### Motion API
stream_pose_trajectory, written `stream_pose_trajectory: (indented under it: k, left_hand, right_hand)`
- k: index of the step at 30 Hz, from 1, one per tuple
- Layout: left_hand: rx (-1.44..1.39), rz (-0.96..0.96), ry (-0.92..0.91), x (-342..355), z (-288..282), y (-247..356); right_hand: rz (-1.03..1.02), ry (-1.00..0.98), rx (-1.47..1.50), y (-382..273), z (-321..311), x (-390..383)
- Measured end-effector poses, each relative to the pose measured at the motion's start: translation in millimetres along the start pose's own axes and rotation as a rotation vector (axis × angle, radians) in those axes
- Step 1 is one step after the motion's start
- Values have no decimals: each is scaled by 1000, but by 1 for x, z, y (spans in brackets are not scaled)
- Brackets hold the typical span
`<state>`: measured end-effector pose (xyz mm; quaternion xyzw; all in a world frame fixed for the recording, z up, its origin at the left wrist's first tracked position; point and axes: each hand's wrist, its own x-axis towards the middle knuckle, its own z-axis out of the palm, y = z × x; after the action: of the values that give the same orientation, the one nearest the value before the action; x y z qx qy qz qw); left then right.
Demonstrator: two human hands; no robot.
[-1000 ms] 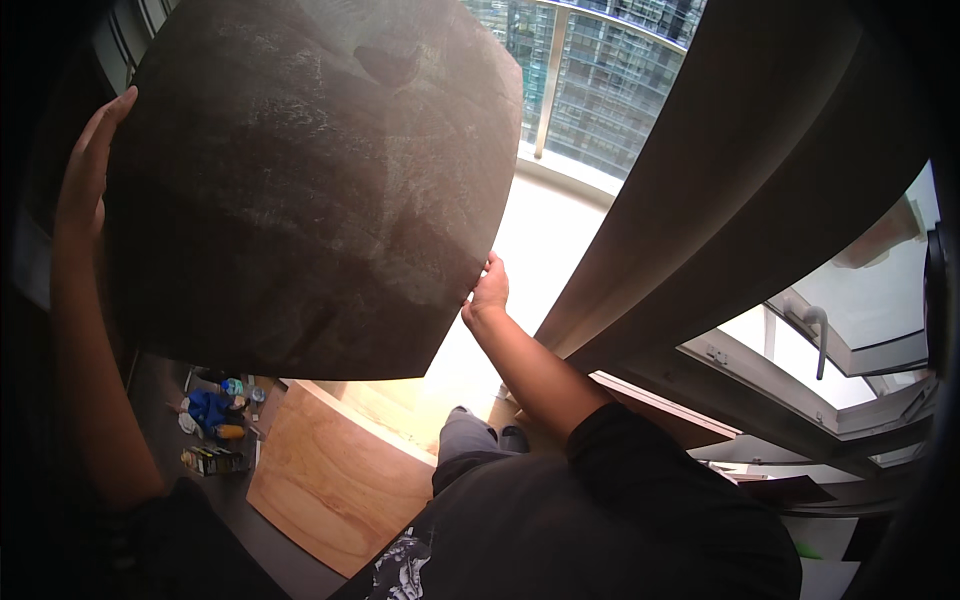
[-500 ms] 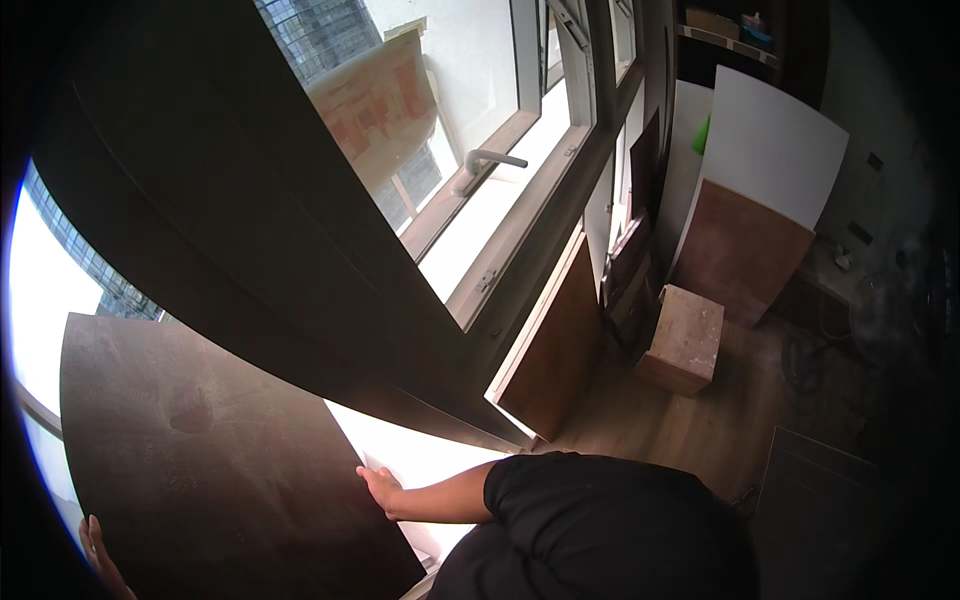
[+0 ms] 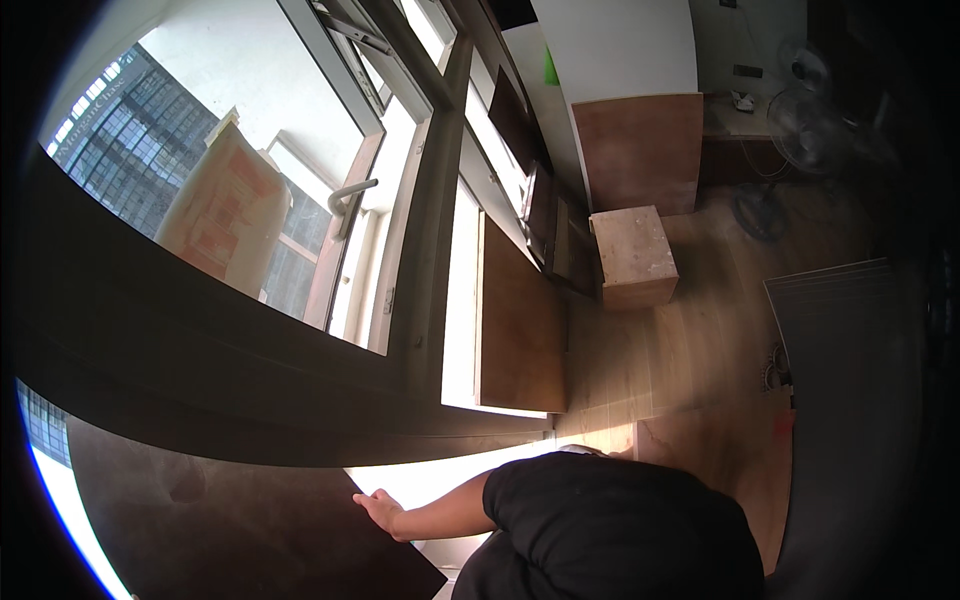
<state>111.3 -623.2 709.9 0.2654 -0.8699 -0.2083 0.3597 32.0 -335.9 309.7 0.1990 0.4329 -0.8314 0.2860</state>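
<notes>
A large dark board (image 3: 230, 530) with a smudged, scuffed face fills the lower left. My right hand (image 3: 380, 512) grips its right edge, my arm reaching across from my black sleeve at the bottom centre. My left hand is out of sight. Above the board a dark, curved-looking frame member (image 3: 200, 370) crosses the view below an open window (image 3: 350, 225) with a grey handle.
A wooden panel (image 3: 520, 320) leans below the windows. Further back are a wooden box (image 3: 635, 260), a reddish board (image 3: 640, 150) against a white panel (image 3: 620, 50), and fans (image 3: 800, 130). Wooden and dark boards (image 3: 830, 400) lie at right.
My view has swung right toward the room. The dark board now sits lower in the picture, my right hand still on its edge; my left hand has left the view.
</notes>
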Motion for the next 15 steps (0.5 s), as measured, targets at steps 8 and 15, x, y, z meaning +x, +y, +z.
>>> stream_pose_trajectory:
  k: [8, 15]
  left_hand:
    - [-150, 110, -106, 35, 31, -22]
    - [-235, 161, -187, 61, 44, -47]
  right_hand:
    - [-85, 121, 75, 27, 31, 19]
    - [-131, 199, 133, 60, 60, 32]
